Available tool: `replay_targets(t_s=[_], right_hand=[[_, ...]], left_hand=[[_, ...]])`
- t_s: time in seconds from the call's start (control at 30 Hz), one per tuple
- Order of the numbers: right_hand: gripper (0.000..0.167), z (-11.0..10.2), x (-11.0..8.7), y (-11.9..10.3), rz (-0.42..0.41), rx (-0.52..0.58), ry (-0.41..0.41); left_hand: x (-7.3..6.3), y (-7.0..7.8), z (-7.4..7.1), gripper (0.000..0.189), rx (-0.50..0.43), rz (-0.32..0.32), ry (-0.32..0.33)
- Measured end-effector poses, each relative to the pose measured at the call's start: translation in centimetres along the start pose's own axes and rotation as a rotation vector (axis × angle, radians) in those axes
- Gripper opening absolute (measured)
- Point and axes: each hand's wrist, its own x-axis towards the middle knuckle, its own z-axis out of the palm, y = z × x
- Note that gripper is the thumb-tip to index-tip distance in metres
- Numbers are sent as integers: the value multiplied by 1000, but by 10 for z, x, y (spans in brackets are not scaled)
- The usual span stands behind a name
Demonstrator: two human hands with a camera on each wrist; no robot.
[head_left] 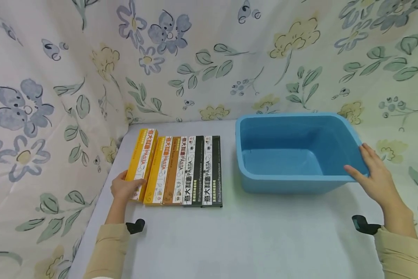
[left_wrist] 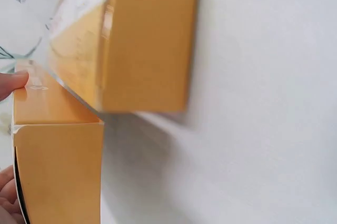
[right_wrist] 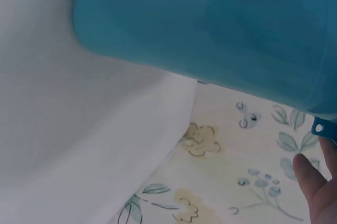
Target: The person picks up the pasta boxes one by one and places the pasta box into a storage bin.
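Note:
My left hand [head_left: 121, 188] grips the near end of the leftmost yellow pasta box [head_left: 141, 155], thumb on its top and fingers round its outer side. In the left wrist view that box's end [left_wrist: 59, 171] sits lower left, with the neighbouring yellow box [left_wrist: 147, 40] beside it. To its right lie a brown pasta box [head_left: 172, 182] and two black-and-white pasta boxes [head_left: 197, 174], side by side. My right hand [head_left: 377, 176] holds the right rim of a blue plastic tub [head_left: 299, 178]; in the right wrist view its fingertips [right_wrist: 308, 174] are at the rim tab.
The white table [head_left: 250, 236] runs along the front. A floral cloth [head_left: 195, 58] hangs behind it and at both sides, close to the boxes and the tub. The tub's inside floor [head_left: 282, 161] shows bare blue plastic.

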Motion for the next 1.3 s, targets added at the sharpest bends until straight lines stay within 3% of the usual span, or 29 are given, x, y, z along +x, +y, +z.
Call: replay_targets(t_s=[0.33, 0.6, 0.97, 1.3], right_hand=[[79, 0, 1, 2, -24, 45, -5], [82, -4, 5, 6, -74, 58, -55], [81, -3, 3, 5, -37, 51, -45], [79, -3, -1, 3, -25, 62, -23]], left_hand=[[-14, 28, 2, 92, -6, 41, -19], [-33, 50, 6, 87, -22, 145, -57], [-66, 84, 15, 88, -19, 294, -148], [-88, 107, 30, 89, 40, 417, -247]])
